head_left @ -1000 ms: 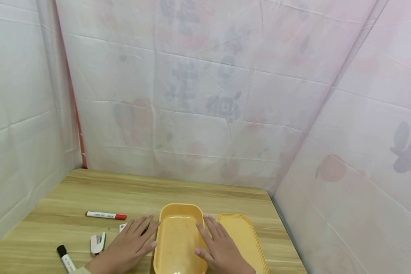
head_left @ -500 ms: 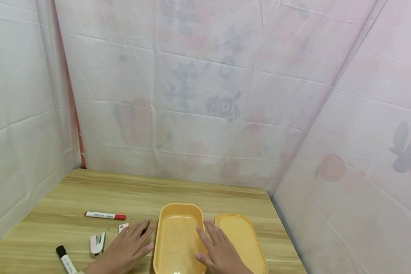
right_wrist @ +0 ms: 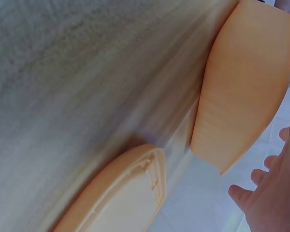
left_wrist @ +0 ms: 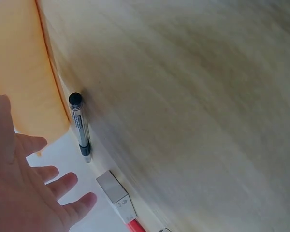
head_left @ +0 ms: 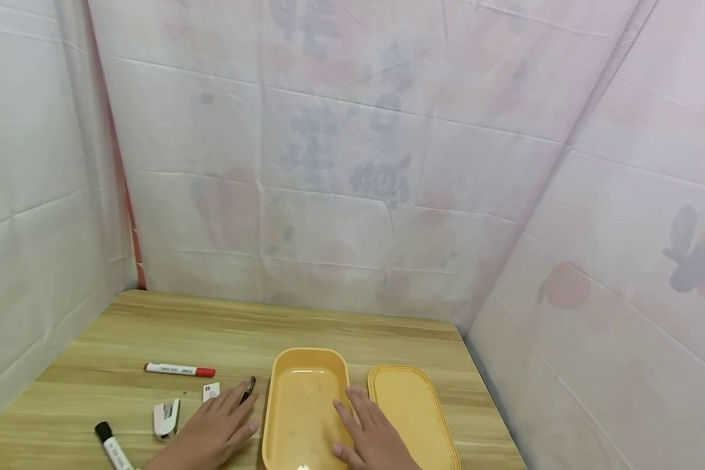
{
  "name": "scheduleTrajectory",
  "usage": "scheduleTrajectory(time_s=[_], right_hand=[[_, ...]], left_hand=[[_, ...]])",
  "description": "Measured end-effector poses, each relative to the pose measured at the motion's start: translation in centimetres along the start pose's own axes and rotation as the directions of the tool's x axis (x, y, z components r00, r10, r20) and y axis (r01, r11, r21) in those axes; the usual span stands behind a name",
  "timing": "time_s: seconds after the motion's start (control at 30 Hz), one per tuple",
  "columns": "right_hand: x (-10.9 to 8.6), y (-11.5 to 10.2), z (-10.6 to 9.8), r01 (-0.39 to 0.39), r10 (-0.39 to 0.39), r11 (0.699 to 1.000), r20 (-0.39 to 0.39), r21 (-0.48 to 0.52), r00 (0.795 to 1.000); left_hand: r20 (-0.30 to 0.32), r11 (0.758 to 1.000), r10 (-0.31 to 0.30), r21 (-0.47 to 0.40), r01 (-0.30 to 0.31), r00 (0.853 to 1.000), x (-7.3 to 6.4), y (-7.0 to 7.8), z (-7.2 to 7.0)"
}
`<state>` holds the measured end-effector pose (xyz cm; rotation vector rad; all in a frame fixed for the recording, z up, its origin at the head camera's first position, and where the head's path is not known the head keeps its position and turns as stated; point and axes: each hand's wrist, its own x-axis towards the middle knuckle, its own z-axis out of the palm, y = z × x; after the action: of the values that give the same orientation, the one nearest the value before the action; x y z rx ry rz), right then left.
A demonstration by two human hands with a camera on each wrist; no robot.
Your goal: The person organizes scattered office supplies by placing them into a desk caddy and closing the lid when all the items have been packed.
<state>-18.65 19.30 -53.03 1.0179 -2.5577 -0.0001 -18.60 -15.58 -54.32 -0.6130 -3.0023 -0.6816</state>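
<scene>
An open yellow plastic box (head_left: 305,408) stands on the table between both hands; nothing lies in it. My left hand (head_left: 211,427) hovers left of the box, fingers spread, apart from the box wall in the left wrist view. Under and beyond its fingers lie a black-capped pen (left_wrist: 80,125) and a small white-and-grey block like a sleeved eraser (left_wrist: 117,193). My right hand (head_left: 376,434) is held over the right rim of the box, fingers loosely spread and holding nothing. To its right rests the matching yellow lid (head_left: 414,405), inner side up.
Further left on the wood-grain table (head_left: 241,320) lie a red-capped marker (head_left: 179,370), a small white stapler-like item (head_left: 166,418) and a black-capped marker (head_left: 113,447). White printed sheets (head_left: 329,228) hang around the table's back and sides.
Both hands have drawn back slightly toward the body, and the left has moved away from the box wall. More of the pen and the white block shows. Box and lid stay in place.
</scene>
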Motion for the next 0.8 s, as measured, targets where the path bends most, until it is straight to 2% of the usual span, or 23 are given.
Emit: scheduleTrajectory(time_s=[0.2,0.43,0.67,0.8], right_hand=[[-0.2,-0.4,0.1,-0.001,0.001,0.999,-0.008,-0.051,1.000],[-0.5,-1.1,-0.1,-0.030,0.030,0.999,-0.020,-0.013,0.999],[-0.9,-1.4,0.7,-0.042,0.042,0.999,-0.031,-0.006,0.999],[-1.0,-1.4,1.1,-0.034,0.033,0.999,-0.038,-0.009,0.999]], left_hand=[[-0.002,1.000,0.014,0.027,-0.014,1.000,0.0,-0.3,0.3],[0.012,0.999,0.003,0.054,-0.003,1.000,0.3,-0.6,0.7],[-0.060,0.990,0.040,0.135,-0.032,0.997,0.5,-0.4,0.8],[-0.127,0.971,0.104,0.229,-0.072,0.986,0.7,-0.3,1.0]])
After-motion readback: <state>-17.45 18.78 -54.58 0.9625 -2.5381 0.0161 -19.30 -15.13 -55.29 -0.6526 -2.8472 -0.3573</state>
